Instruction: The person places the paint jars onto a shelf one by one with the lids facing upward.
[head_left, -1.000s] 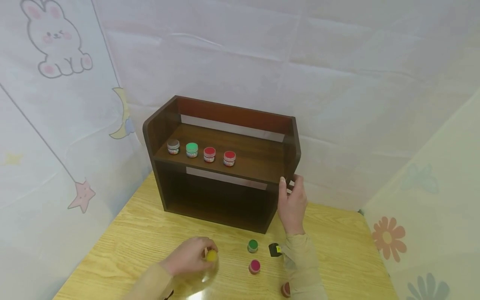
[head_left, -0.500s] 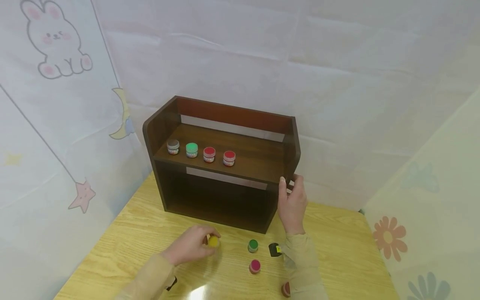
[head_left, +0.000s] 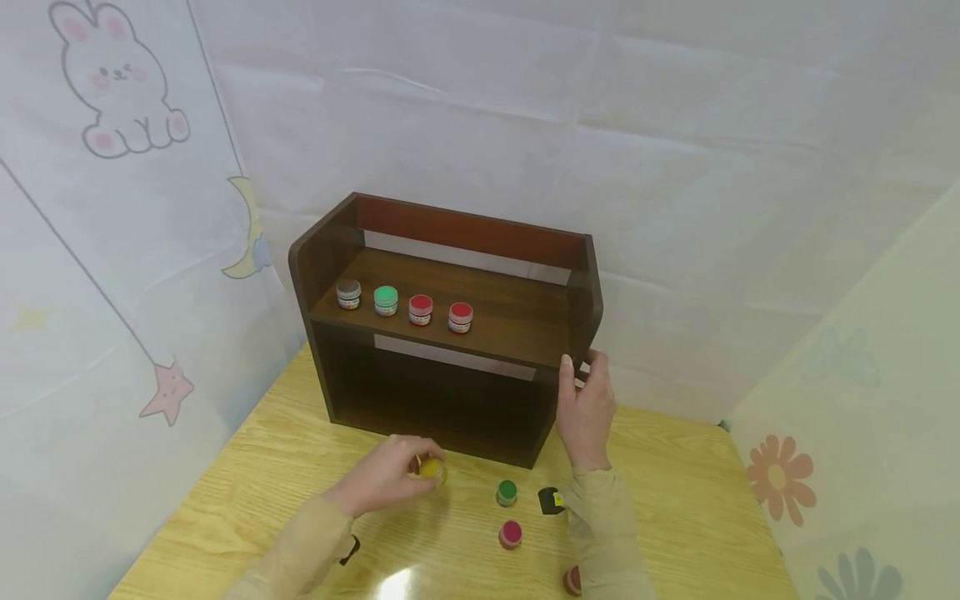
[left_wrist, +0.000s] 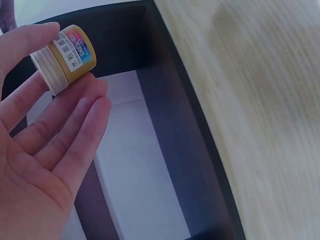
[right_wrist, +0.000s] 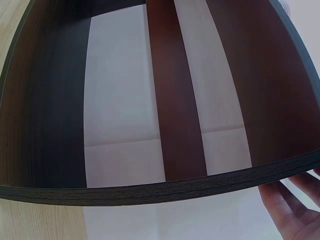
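My left hand (head_left: pixel 386 477) pinches a yellow paint jar (head_left: pixel 431 472) between thumb and fingers, just in front of the brown wooden shelf (head_left: pixel 431 450). In the left wrist view the jar (left_wrist: pixel 75 55) lies tilted on its side, its clear lid towards the palm and its printed label showing. The other fingers are stretched out under it. My right hand (head_left: pixel 585 412) holds the shelf's right side panel, thumb at the front edge and fingers on the outside. Part of those fingers (right_wrist: pixel 282 207) appears beside the panel in the right wrist view.
On the upper board stand a dark grey-lidded jar (head_left: pixel 348 294), a mint green jar (head_left: pixel 386 301) and two red jars (head_left: pixel 421 310). A green jar (head_left: pixel 507 492), a magenta jar (head_left: pixel 511 534) and a brown-red jar (head_left: pixel 573 580), partly hidden by the sleeve, are on the table (head_left: pixel 675 500).
My left hand has moved away from me towards the shelf, slightly rightward, carrying the yellow paint jar. The right hand has stayed on the side panel.
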